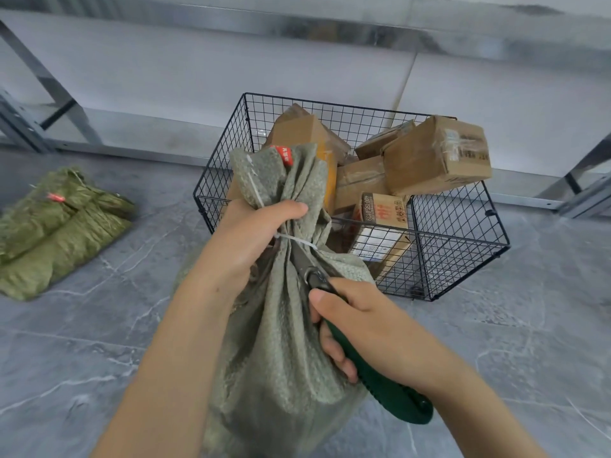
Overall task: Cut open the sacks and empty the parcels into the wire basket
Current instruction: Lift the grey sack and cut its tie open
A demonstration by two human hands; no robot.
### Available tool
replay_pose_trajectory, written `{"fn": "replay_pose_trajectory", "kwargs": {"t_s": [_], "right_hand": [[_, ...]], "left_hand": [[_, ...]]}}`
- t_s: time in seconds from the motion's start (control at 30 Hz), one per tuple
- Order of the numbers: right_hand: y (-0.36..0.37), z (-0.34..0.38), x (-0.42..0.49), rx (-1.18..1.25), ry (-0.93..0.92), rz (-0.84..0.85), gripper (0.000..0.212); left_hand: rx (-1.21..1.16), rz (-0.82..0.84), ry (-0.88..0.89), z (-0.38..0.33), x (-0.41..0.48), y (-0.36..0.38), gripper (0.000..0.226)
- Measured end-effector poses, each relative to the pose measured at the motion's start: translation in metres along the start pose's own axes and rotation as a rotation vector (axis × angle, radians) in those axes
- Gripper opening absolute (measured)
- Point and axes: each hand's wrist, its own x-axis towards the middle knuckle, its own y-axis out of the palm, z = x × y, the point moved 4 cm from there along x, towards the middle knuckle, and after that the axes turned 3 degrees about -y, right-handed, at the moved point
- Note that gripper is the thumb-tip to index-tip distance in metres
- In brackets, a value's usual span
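I see a grey-green woven sack point(281, 342), coarse weave, bulging, standing on the floor point(99, 342) near centre. Its neck is bunched and cinched by a thin white zip tie point(294, 240), with a red tag point(286, 156) on the loose top.

Left hand point(251, 236) is clamped round the neck just above the tie. Right hand point(360, 322) is wrapped round a green-handled cutter point(390, 388). Its dark metal blade lies against the sack, tip at the tie.

Just behind the sack is a black wire basket point(463, 259) of square mesh, holding taped brown cardboard parcels point(436, 153), boxy and piled past the rim.

Far left there are flat, crumpled olive sacks point(59, 233) on the grey marbled floor tiles.
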Motion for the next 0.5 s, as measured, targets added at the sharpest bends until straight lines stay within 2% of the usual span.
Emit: {"fn": "replay_pose_trajectory", "kwargs": {"t_s": [0.13, 0.27, 0.5], "right_hand": [[0.0006, 0.0018, -0.0012, -0.004, -0.012, 0.031, 0.029], [0.0001, 0.0043, -0.0044, 0.172, -0.018, 0.092, 0.028], [0.0055, 0.0005, -0.0011, 0.335, -0.003, 0.171, 0.028]], "left_hand": [[-0.019, 0.011, -0.009, 0.0013, 0.0021, -0.0059, 0.040], [-0.116, 0.030, 0.002, -0.0002, 0.0016, -0.0080, 0.027], [-0.225, 0.061, -0.001, 0.0001, -0.0007, -0.0086, 0.025]]}}
